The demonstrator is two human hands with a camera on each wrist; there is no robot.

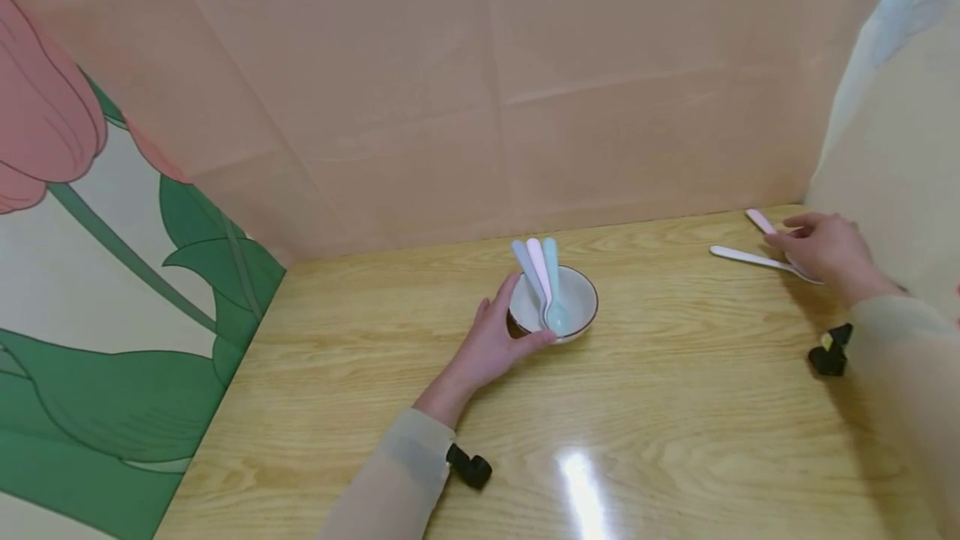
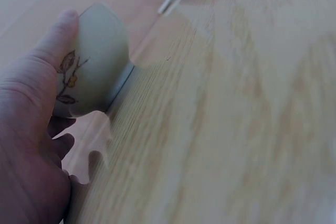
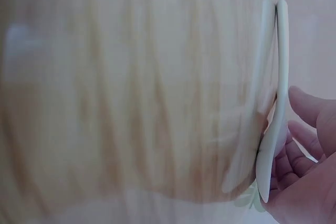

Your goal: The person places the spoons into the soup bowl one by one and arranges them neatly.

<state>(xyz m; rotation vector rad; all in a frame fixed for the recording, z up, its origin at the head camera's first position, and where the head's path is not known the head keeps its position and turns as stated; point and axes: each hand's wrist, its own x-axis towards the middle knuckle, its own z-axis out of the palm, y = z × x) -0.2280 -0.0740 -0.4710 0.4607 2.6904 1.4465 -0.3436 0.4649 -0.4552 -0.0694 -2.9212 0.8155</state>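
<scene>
My left hand (image 1: 495, 340) holds a small white bowl (image 1: 581, 294) with a dark rim, thumb at the near rim and fingers round the left side. In the left wrist view the bowl's outside (image 2: 102, 61) shows a painted twig. A bluish spoon (image 1: 527, 267), a pink spoon (image 1: 536, 257) and a mint spoon (image 1: 551, 273) lean in it, handles up. My right hand (image 1: 832, 252) is over another pink spoon (image 1: 759, 220), whose far part it hides. Thumb and fingertips stand apart in the right wrist view. A white spoon (image 1: 750, 256) lies just in front of that hand.
The wooden table (image 1: 652, 407) ends at a pinkish-brown covered wall (image 1: 450, 107) behind. A pale wall (image 1: 900, 140) stands close beside my right hand. At the left is a panel with painted tulip leaves (image 1: 135, 390). Each sleeve carries a small black device (image 1: 471, 467).
</scene>
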